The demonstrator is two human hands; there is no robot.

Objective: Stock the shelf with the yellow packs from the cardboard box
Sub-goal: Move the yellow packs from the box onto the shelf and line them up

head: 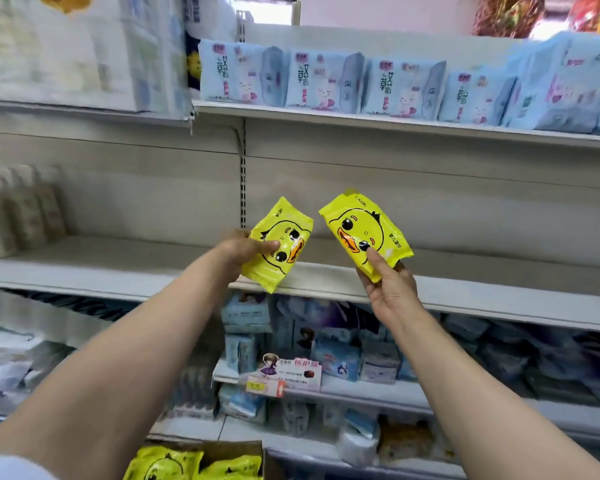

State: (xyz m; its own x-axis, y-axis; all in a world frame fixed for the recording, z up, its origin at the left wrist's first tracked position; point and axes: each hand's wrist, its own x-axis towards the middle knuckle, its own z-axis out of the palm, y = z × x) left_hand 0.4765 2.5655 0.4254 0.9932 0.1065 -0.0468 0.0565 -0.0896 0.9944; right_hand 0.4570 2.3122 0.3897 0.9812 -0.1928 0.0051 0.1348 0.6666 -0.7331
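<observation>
Risk: we judge the glossy packs could slip from these corner grips, or topple if set on edge.
Left hand [246, 249]: we grip the left yellow duck-print plastic pack [278, 244], thumb across its face.
Right hand [388, 289]: we pinch the right yellow duck-print plastic pack [364, 233] by its lower corner.
White metal shelf [465, 292]: bare, just beyond both hands.
Brown cardboard box [236, 448]: below our left forearm, more packs inside.

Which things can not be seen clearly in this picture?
- Cardboard box, head view: cut off by the bottom edge; pack count unknown.
- Left hand fingers: hidden behind its yellow pack.
- Left shelf goods: blurred.
- Small print on right pack: too small.
</observation>
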